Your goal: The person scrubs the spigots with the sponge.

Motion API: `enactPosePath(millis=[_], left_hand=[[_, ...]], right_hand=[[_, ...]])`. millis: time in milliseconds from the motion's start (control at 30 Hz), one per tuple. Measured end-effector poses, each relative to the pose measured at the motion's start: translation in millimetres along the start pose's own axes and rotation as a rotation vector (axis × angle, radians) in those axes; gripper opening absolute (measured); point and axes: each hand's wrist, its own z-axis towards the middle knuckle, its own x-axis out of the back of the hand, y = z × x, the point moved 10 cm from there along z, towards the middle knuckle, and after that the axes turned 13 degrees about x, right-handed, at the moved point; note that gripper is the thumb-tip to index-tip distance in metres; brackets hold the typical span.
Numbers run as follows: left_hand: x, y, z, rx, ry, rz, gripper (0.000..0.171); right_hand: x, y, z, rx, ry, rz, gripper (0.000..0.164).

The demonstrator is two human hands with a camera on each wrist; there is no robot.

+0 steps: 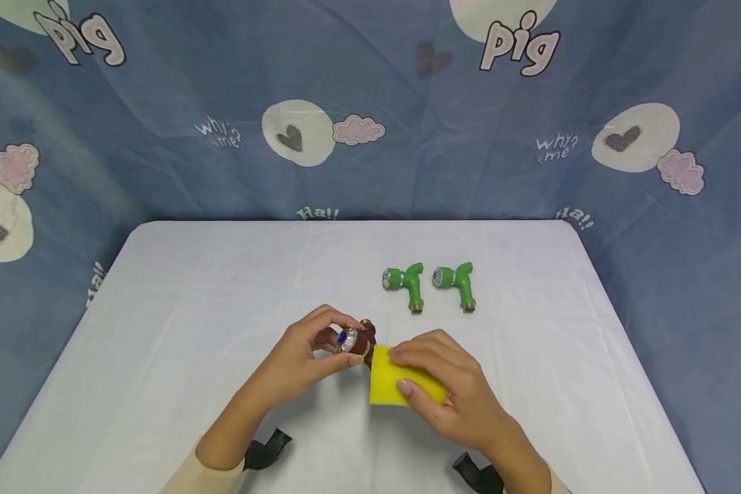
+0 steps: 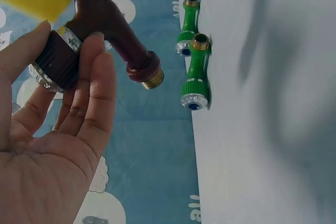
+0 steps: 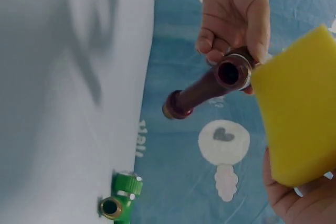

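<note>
My left hand (image 1: 309,353) grips a dark red-brown tap (image 2: 105,17) by its ribbed, silver-ringed knob, thumb on one side and fingertips on the other. The tap is raised over the table, and its brass threaded end (image 2: 153,80) points away from the palm in the left wrist view. A yellow sponge (image 3: 302,114) is pinched between the thumb and fingers of my right hand (image 1: 453,384). One edge of the sponge lies right at the tap's body. In the head view, a blue disc shows on the knob's end face.
Two green taps (image 1: 412,285) (image 1: 464,285) with brass ends lie side by side on the white-covered table (image 1: 222,288), beyond the hands. A blue patterned cloth (image 1: 370,178) hangs behind the table. Black curved pieces (image 1: 268,449) show near both wrists.
</note>
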Motion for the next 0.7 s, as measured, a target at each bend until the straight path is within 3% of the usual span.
enactPosePath(millis=[133, 400, 700], left_hand=[[-1.6, 2.9, 0.9, -0.007, -0.011, -0.004, 0.04], [3.0, 2.9, 0.8, 0.0, 0.052, 0.036, 0.039], [7.1, -7.1, -1.0, 0.103, 0.086, 0.015, 0.038]], right_hand=[[-4, 1, -1, -0.018, -0.009, -0.012, 0.028], [-12, -3, -4, -0.01, -0.034, 0.001, 0.024], [-4, -6, -1, 0.013, 0.002, 0.011, 0.022]])
